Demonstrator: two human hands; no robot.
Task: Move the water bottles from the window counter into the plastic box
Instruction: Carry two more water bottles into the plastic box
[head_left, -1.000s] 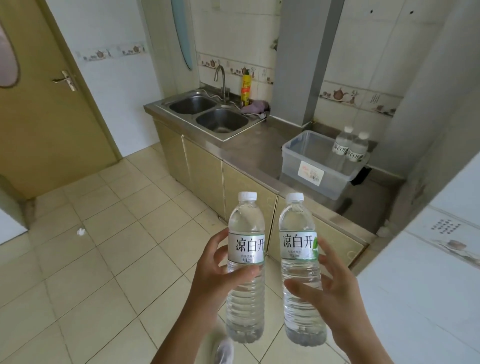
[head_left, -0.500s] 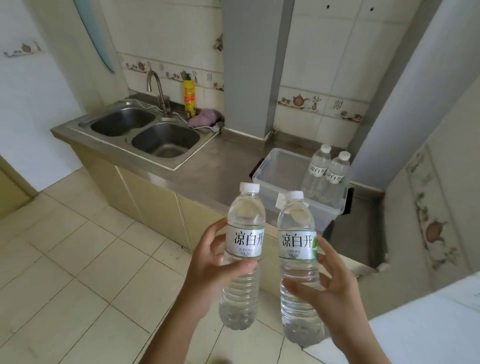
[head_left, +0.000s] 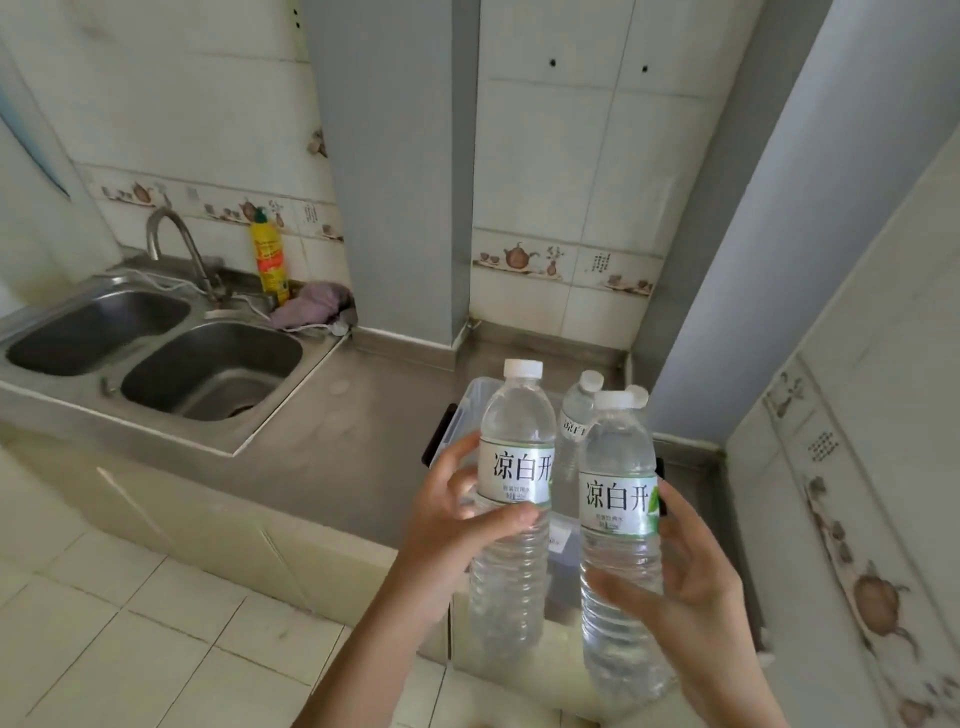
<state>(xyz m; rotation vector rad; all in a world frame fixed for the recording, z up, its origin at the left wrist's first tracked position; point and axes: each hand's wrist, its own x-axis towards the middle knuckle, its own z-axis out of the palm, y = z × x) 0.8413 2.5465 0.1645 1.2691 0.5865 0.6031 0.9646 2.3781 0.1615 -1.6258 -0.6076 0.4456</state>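
Note:
My left hand grips one clear water bottle with a white cap and a white label, held upright. My right hand grips a second, matching bottle, also upright. Both bottles are in front of the clear plastic box, which sits on the steel counter and is mostly hidden behind them. Two more bottles stand inside the box; one shows between the held ones, and only the cap of the other peeks out.
The steel counter runs left to a double sink with a tap, a yellow dish-soap bottle and a purple cloth. A grey pillar stands behind the box. A tiled wall is close on the right.
The view has come closer to the counter and swung right. Both held bottles now overlap the box, which fills more of the frame. My grips on them are unchanged.

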